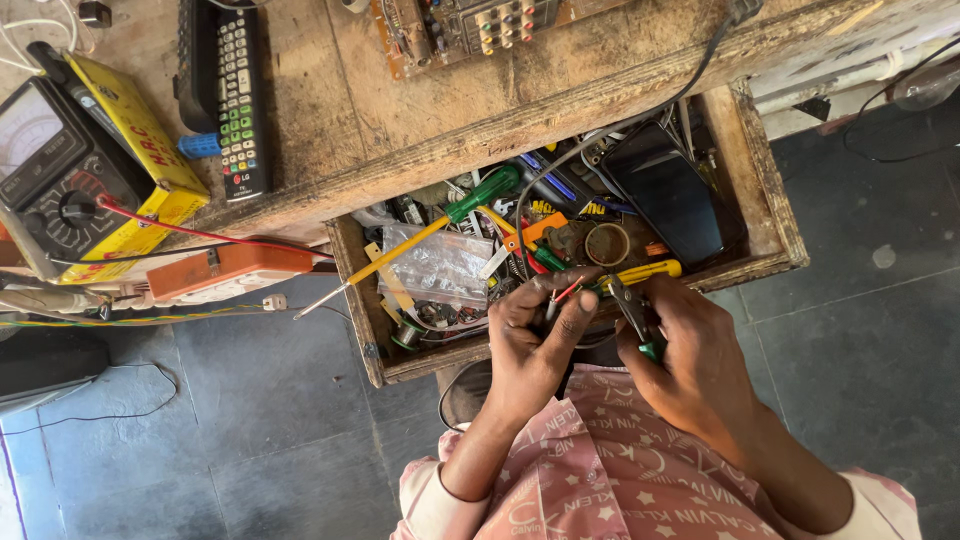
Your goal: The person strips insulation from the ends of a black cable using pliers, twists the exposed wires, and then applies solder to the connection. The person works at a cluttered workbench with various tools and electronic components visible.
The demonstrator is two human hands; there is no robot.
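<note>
**Two hands, a thin wire and small pliers over an open drawer**

Pink patterned sleeves [620,480] fill the bottom centre of the frame, and both forearms rise from them toward the middle. Just right of centre, the left hand [535,335] has its fingers curled in and pinches a thin red wire [566,291] between thumb and fingertips. Touching that wire's end are the dark jaws of small pliers [630,310], whose green handles disappear into the closed fist of the right hand [690,355]. Both hands hang over the front edge of an open wooden drawer [770,215] that takes up the centre and right of the frame.

Inside the drawer, just above the hands, a yellow-handled tool [650,270] lies crosswise. A green-handled screwdriver [470,200] with a yellow shaft slants down to the left over a clear plastic bag [440,265] of small parts. A dark phone [665,190] rests in the drawer's upper right part.

On the worn wooden bench [340,110] across the top of the frame lie a black remote control [240,100], a circuit board [470,25], and at upper left an analogue multimeter [45,165] beside a yellow box [140,140]. An orange device [225,270] sits at the bench's lower edge, mid-left.
</note>
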